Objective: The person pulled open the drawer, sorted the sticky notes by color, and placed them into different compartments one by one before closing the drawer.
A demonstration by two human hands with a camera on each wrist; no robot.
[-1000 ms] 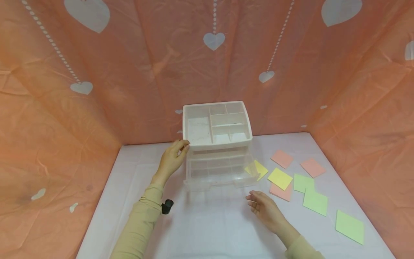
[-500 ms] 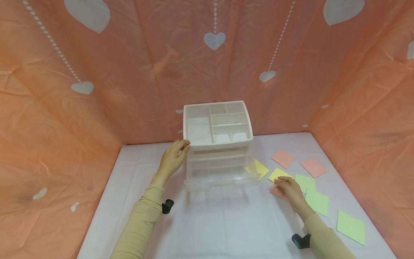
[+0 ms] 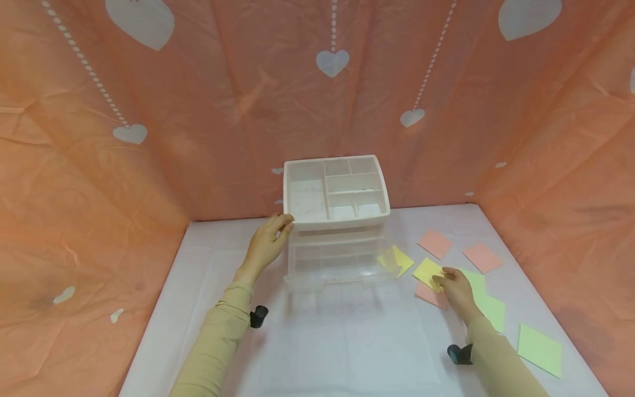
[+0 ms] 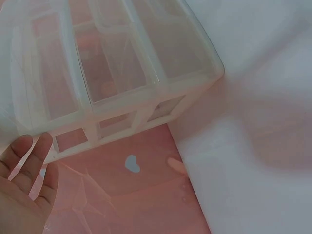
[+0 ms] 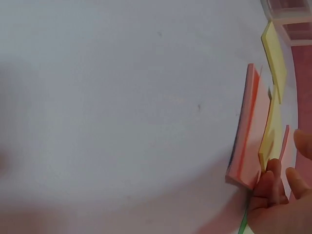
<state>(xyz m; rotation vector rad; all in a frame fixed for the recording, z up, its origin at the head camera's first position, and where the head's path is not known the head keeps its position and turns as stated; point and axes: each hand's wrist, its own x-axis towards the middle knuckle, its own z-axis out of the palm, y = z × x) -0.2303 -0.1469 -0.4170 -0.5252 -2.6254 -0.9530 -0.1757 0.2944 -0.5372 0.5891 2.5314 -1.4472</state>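
Note:
A white drawer organizer with a divided top tray stands near the back, its clear drawer pulled out in front. My left hand rests its fingertips on the organizer's front left corner; the left wrist view shows these fingers fairly straight against the frame. My right hand is at a yellow sticky note pad that overlaps a pink sticky note pad. In the right wrist view, its fingertips are right at the yellow pad's end, with the thumb spread apart from them.
Another yellow pad lies beside the drawer, partly behind its clear side. Two pink pads, one of them a pink pad at far right, lie further back. Green pads, including a green pad near the right edge, lie around my right arm.
My right hand has moved right and away from me, from the bare tabletop to the yellow pad over the pink one. My left hand has stayed at the organizer's corner.

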